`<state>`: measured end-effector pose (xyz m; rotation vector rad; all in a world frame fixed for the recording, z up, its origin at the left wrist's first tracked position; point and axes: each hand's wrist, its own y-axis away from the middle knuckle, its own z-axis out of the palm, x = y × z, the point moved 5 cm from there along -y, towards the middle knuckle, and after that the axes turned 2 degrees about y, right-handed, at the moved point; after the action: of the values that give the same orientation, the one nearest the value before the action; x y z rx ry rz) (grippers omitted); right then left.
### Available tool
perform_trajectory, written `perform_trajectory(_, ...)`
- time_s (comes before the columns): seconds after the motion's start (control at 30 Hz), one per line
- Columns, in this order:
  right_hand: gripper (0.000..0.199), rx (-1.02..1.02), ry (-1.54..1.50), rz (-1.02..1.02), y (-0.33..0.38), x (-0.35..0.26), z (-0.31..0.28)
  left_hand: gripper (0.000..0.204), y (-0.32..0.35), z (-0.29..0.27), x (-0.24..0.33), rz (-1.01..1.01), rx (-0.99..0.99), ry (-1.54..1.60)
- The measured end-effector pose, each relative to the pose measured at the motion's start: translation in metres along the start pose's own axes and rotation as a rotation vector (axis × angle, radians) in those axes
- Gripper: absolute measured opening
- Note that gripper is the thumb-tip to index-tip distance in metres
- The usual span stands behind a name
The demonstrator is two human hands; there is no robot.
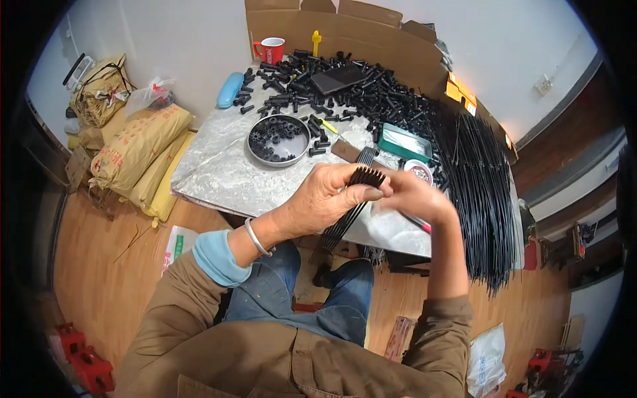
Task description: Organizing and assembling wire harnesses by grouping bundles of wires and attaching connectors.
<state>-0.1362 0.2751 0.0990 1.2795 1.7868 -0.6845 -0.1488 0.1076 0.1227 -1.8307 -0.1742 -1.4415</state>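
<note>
One counter (pixel 212 166) filled the middle, its front edge just before the person's knees, with one bent cardboard panel (pixel 371 30) along its back. One heap of black plastic bolt-shaped parts (pixel 405 99), too many to count, covered the rear. One uncounted sheaf of long black rods (pixel 481 199) lay along the right side, its near ends jutting past the front edge. Two hands were raised over the front of the counter: the left hand (pixel 325 196) was closed, thumb against fingers, around one bundle of thin black strips (pixel 338 229), slanting across the front edge in view; the right hand (pixel 418 196) was blurred beside its fanned ends, and whether it gripped anything could not be told. One round metal bowl (pixel 298 144) held many small black pieces; a broad stretch of grey-white surface ran from it to the left edge. Smaller still were one teal tray (pixel 406 154), one dark tablet-like slab (pixel 338 79), one blue case (pixel 230 90), one red mug (pixel 272 52) and one small white tub (pixel 419 164).
</note>
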Motion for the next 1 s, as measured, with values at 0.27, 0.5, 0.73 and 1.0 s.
perform_trajectory(0.27, 0.019, 0.645, 0.817, 0.509, -0.059, 0.132, -0.116, 0.016, -0.002, 0.008, -0.002, -0.083, -0.01, 0.058)
perform_trajectory(0.5, 0.015, 0.623, 1.101, 0.409, -0.073, 0.133, -0.117, 0.017, 0.0, 0.005, 0.002, -0.11, -0.004, 0.042)
perform_trajectory(0.73, 0.016, 0.987, 0.804, 0.15, -0.028, 0.072, -0.123, 0.017, -0.001, 0.006, -0.001, -0.078, 0.01, 0.034)
perform_trajectory(1.0, 0.006, 0.662, 0.225, -0.295, 0.055, -0.085, -0.018, 0.017, 0.001, 0.005, 0.0, -0.075, 0.05, 0.04)
